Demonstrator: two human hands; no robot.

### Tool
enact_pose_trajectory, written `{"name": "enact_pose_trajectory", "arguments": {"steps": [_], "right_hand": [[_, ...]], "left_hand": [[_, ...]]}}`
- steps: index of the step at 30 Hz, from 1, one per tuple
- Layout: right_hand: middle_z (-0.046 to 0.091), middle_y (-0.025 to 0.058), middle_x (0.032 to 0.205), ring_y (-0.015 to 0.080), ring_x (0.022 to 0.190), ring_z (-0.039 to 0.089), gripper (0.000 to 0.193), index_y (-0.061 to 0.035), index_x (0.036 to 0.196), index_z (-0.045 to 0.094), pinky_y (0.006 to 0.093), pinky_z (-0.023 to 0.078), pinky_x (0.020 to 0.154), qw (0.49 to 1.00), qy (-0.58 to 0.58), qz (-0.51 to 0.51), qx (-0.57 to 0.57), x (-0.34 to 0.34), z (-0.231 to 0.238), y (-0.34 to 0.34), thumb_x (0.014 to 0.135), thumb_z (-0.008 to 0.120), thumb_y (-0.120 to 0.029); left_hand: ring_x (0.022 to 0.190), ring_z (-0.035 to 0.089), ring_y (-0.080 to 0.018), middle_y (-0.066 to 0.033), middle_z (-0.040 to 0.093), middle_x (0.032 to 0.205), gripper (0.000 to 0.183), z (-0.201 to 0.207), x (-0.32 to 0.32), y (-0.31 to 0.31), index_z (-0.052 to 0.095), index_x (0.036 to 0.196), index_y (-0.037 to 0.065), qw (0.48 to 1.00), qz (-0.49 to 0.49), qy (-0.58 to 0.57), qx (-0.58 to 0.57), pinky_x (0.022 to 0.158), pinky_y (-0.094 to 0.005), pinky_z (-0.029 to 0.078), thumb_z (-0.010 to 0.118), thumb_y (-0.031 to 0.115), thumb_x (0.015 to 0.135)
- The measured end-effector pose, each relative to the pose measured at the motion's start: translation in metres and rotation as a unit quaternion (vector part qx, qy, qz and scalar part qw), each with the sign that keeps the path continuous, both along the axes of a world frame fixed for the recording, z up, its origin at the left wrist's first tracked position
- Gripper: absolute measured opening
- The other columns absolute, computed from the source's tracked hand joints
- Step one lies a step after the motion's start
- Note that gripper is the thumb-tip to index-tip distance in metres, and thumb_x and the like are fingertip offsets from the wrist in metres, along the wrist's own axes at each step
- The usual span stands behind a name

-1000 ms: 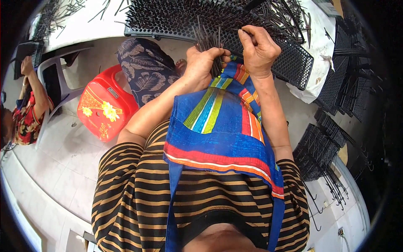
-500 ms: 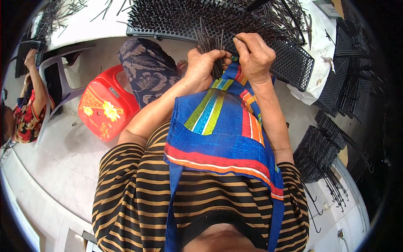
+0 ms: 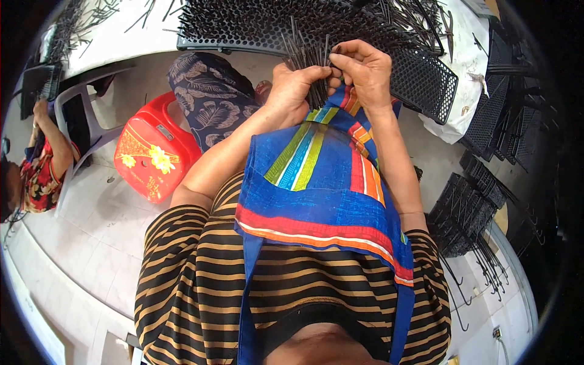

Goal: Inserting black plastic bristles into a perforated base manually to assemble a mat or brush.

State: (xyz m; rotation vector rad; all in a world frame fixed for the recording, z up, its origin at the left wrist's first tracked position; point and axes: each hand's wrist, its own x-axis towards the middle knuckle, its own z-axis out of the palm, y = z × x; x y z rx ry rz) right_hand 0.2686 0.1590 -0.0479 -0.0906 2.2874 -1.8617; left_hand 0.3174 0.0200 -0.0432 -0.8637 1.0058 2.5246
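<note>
My left hand (image 3: pixel 291 92) is closed around a bundle of thin dark sticks (image 3: pixel 302 56), whose upper ends fan out above the thumb. Right beside the bundle, my right hand (image 3: pixel 368 72) is closed in a pinch, thumb against forefinger. A small dark bit shows at those fingertips, too little to name. Just beyond both hands lies a black perforated tray (image 3: pixel 435 84), its holes largely filled with upright dark sticks (image 3: pixel 243 23). The right end of the tray has bare holes.
The tray rests on a white-covered table (image 3: pixel 115 38) with loose sticks. A red plastic stool (image 3: pixel 152 152) stands at left, near a patterned trouser leg (image 3: pixel 210 97). Black racks with hooks (image 3: pixel 465 213) are at right. Another person's arm (image 3: pixel 53 137) reaches toward the table at far left.
My right hand has moved slightly left and up, bringing its fingertips against the bundle's edge. The left hand keeps its hold. At far left, the other person's hand has dropped lower.
</note>
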Motion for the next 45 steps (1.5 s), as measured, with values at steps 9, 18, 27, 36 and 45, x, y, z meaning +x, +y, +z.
{"name": "enact_pose_trajectory", "arguments": {"steps": [9,18,27,36,45], "right_hand": [[0.065,0.0023,0.072,0.0037,0.058,0.057,0.016,0.002,0.094,0.062,0.0181,0.045,0.05,0.973,0.131,-0.146,-0.119,-0.01,-0.003,-0.003,0.079,0.069,0.002],[0.065,0.0092,0.077,0.0255,0.065,0.065,0.013,-0.0058,0.085,0.068,0.0313,0.052,0.058,0.876,0.426,-0.068,0.213,-0.02,-0.02,-0.005,0.074,0.071,-0.001],[0.065,0.0026,0.074,0.0052,0.061,0.059,0.021,0.0032,0.099,0.061,0.018,0.044,0.051,0.995,-0.007,0.016,-0.093,0.011,-0.004,-0.021,0.079,0.069,0.002],[0.065,0.001,0.074,0.009,0.063,0.063,0.014,-0.0031,0.093,0.064,0.0224,0.049,0.054,0.978,0.155,-0.07,-0.122,-0.017,-0.007,-0.063,0.08,0.069,-0.001],[0.066,0.0047,0.074,0.0103,0.061,0.06,0.008,-0.0031,0.085,0.066,0.0225,0.047,0.054,0.908,0.402,0.019,0.113,-0.036,-0.003,-0.087,0.078,0.07,0.0]], "left_hand": [[0.065,0.067,-0.0206,-0.0146,0.069,0.082,0.01,-0.01,0.004,-0.002,0.064,0.091,-0.005,0.998,0.006,-0.018,-0.057,0.053,-0.029,0.055,0.06,-0.004,0.082],[0.064,0.066,-0.0203,-0.0163,0.068,0.082,0.01,-0.01,0.008,-0.008,0.06,0.092,-0.004,0.999,-0.016,0.002,-0.048,0.053,-0.029,0.055,0.06,-0.005,0.081],[0.066,0.067,-0.0205,-0.0149,0.068,0.082,0.015,-0.006,0.018,-0.018,0.063,0.095,-0.005,0.999,-0.01,0.006,-0.033,0.054,-0.0288,0.055,0.061,-0.003,0.081],[0.066,0.066,-0.0167,-0.0123,0.068,0.082,0.009,-0.01,0.025,-0.044,0.065,0.089,-0.003,0.993,0.063,0.002,-0.103,0.053,-0.0266,0.053,0.062,-0.002,0.081],[0.064,0.065,-0.0171,-0.0128,0.068,0.081,0.01,-0.005,0.021,-0.053,0.065,0.09,-0.005,0.995,0.053,-0.002,-0.083,0.053,-0.0264,0.053,0.059,-0.004,0.081]]}}
